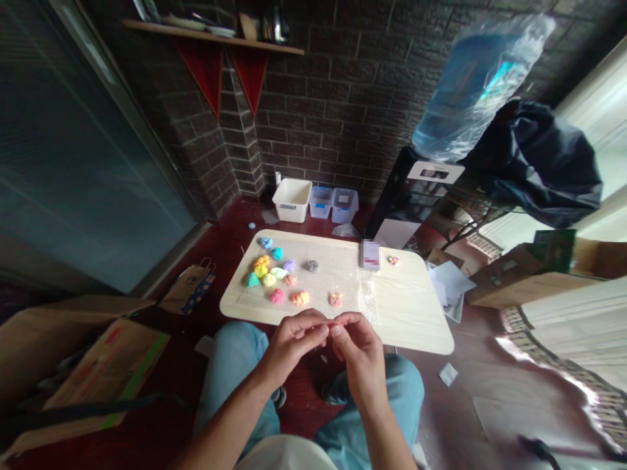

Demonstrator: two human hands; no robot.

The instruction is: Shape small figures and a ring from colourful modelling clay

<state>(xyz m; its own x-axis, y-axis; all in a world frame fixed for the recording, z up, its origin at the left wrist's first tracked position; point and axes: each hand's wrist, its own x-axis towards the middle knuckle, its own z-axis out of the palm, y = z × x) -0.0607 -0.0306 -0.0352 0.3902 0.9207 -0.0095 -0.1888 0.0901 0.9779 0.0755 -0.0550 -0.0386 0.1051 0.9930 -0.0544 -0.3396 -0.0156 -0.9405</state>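
Foreground: the left hand (pixel 294 343) and right hand (pixel 360 349) are raised above light-blue jeans (pixel 392 391), their fingertips (pixel 321 324) meeting in a narrow grip; anything held there is too small to tell. Beyond, modelling-clay lumps (pixel 277 296) in many colours lie spaced on a sheet of bubble wrap (pixel 337 271) on the pale wood-grain tabletop (pixel 416 313). They appear light, soft and easily deformed, best taken between the fingertips with gentle pressure. Background: a white bin (pixel 292 199) and two clear plastic tubs (pixel 333 203) stand against a brick wall (pixel 343 111).
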